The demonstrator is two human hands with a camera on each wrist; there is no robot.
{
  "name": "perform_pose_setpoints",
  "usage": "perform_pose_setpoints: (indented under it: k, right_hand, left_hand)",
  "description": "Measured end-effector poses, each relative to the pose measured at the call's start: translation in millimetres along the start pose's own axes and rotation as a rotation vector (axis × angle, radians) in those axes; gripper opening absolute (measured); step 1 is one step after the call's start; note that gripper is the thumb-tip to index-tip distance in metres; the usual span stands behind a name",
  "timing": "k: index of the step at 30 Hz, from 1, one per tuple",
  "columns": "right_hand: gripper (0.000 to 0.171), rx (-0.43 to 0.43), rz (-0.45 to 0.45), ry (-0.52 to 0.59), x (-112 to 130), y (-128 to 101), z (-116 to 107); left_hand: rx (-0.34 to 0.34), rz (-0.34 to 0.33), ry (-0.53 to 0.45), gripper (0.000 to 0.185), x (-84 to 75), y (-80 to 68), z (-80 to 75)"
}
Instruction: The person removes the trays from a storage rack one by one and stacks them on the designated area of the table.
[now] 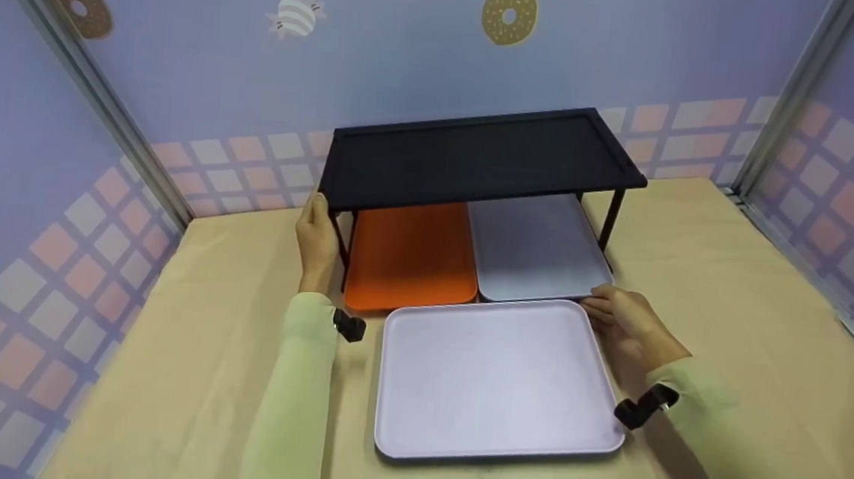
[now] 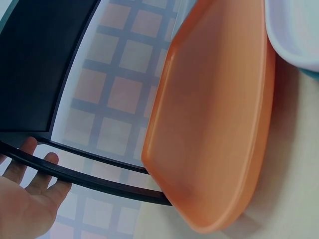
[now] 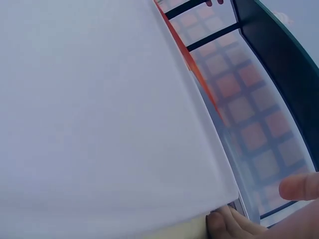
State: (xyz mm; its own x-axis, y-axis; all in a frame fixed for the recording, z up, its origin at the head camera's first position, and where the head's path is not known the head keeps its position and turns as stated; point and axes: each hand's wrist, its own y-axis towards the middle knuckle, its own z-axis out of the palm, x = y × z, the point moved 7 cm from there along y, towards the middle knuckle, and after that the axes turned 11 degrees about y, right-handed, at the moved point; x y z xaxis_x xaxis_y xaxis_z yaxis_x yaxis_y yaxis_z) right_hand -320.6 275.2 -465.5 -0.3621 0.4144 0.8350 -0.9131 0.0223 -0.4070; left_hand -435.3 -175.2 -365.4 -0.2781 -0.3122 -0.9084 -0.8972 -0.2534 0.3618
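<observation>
Head cam: I see the left hand (image 1: pixel 316 238) with straight fingers resting against the front-left leg of the black shelf rack (image 1: pixel 478 157), holding nothing. Left wrist view agrees: open palm on the black frame bar. The right hand (image 1: pixel 628 321) pinches the far-right corner of the pale lilac tray (image 1: pixel 492 379); right wrist view shows fingertips (image 3: pixel 224 223) curled under the rim and the thumb above it.

Lilac tray lies flat on the desk (image 1: pixel 731 291), just in front of the rack, outside it. Under the rack the orange tray (image 1: pixel 411 257) sits on the left and the grey tray (image 1: pixel 535 251) on the right, side by side, touching or nearly so. Top deck of the rack carries nothing.

My read on progress: two trays stowed below, the third gripped and not placed. The lower level looks full, so the top deck seems the likely spot.

No brands, labels or readable text anywhere; only donut and candy prints on the back wall (image 1: pixel 409 58).
</observation>
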Motion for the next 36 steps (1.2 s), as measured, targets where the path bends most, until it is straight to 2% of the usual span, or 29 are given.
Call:
perform_pose_setpoints:
  k: [3,5,8,11,15,17,21,24,27,32,36]
  right_hand:
    - [0.03,0.005,-0.004,0.008,2.4,0.3,2.2]
    - [0.03,0.01,-0.004,0.019,4.1,-0.1,4.2]
    - [0.046,0.019,-0.007,0.021,8.1,-1.7,7.5]
    - [0.06,0.057,-0.016,-0.05,14.7,-4.5,11.3]
    - [0.062,0.091,-0.038,-0.061,22.3,-8.6,19.7]
    - [0.062,0.088,-0.051,0.024,23.9,-9.3,26.6]
    - [0.063,0.1,-0.086,0.268,24.9,-6.0,45.5]
    - [0.063,0.108,-0.11,0.45,24.3,1.1,59.0]
    - [0.06,0.089,-0.147,0.587,23.3,12.0,67.1]
    - [0.057,0.077,-0.2,0.722,22.4,29.0,71.6]
    - [0.056,0.064,-0.267,0.737,23.1,35.2,71.4]
  left_hand:
    - [-0.009,0.009,0.016,0.05,-1.8,1.1,-1.0]
    - [-0.013,0.01,0.019,0.049,-2.0,1.4,-1.5]
    - [-0.021,0.008,0.032,0.048,-1.3,1.6,-2.4]
    - [-0.017,0.006,0.037,0.049,-1.3,1.4,-2.6]
    - [-0.012,0.001,0.034,0.049,-1.9,1.0,-4.3]
    - [-0.013,-0.002,0.027,0.049,-2.0,1.1,-5.0]
    - [-0.022,0.007,0.023,0.048,-2.6,3.3,-5.0]
    - [-0.025,0.0,0.036,0.049,-1.6,4.4,-4.7]
    - [-0.026,-0.019,0.049,0.05,-0.2,3.6,-4.6]
    - [-0.033,-0.025,0.048,0.05,0.5,2.6,-3.9]
    - [-0.033,-0.011,0.043,0.048,0.1,2.8,-3.0]
